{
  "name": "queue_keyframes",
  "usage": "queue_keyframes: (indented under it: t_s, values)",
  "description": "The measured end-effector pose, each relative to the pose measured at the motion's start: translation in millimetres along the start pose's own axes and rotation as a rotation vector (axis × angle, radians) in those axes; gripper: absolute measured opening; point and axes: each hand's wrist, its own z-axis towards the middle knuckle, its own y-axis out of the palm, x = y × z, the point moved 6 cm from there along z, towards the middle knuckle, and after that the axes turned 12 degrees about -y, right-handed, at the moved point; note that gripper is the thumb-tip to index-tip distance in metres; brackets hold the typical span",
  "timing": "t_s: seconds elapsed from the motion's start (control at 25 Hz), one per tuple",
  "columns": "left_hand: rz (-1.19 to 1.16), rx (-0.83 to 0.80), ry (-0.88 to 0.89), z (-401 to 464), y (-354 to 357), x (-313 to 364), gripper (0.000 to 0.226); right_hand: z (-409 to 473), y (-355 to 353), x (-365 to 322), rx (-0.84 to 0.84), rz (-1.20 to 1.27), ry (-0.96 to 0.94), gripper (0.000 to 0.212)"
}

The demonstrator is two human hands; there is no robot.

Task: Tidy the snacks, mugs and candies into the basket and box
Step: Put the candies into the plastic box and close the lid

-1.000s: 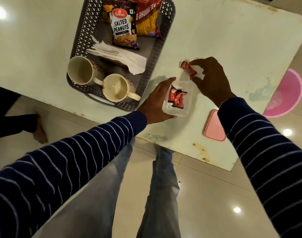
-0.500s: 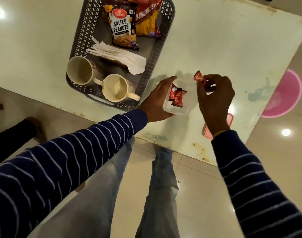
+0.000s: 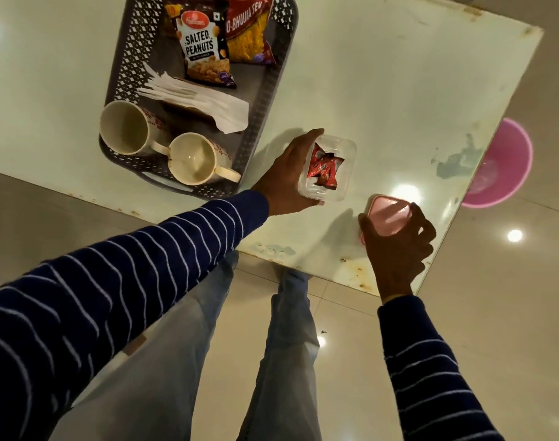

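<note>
Your left hand grasps the clear rectangular plastic box on the glossy white table; crinkled red foil candies lie inside. Your right hand grasps the smooth pink rounded-rectangle lid near the box

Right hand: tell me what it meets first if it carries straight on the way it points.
Likely nothing: the right hand, gripping the pink lid, points up-table over bare tabletop; depth unclear.

Two mugs and two snack packets are sitting in one basket; beside the basket, one clear box is holding several red candies, number unclear.
</note>
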Motion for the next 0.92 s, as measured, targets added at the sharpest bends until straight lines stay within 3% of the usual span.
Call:
queue_keyframes:
  t_s: [0.2,0.32,0.4,0.52,0.6,0.68,0.92]
  values:
    - [0.011,0.017,-0.017,5,7,2,0.115,0,11,0,-0.040,-0.087,-0.215,0.087]
    - [0.013,0.004,-0.004,8,8,5,0.115,5,6,-6,-0.033,0.001,-0.177,0.087]
    - [-0.013,-0.011,-0.013,8,8,5,0.116,8,-1,-16,-0.030,0.274,-0.108,0.081]
    - [-0.048,-0.024,-0.013,9,6,3,0.118,10,-3,-44,-0.121,0.840,-0.032,0.048]
    - [-0.055,-0.038,-0.016,10,7,2,0.119,11,-2,-65,-0.185,1.006,-0.090,0.036]
    - [-0.035,-0.037,-0.018,11,8,1,0.119,13,1,-78,-0.181,1.009,-0.149,0.034]
    - [-0.047,-0.039,-0.012,15,7,-1,0.115,23,14,-80,-0.097,0.598,-0.179,0.077]
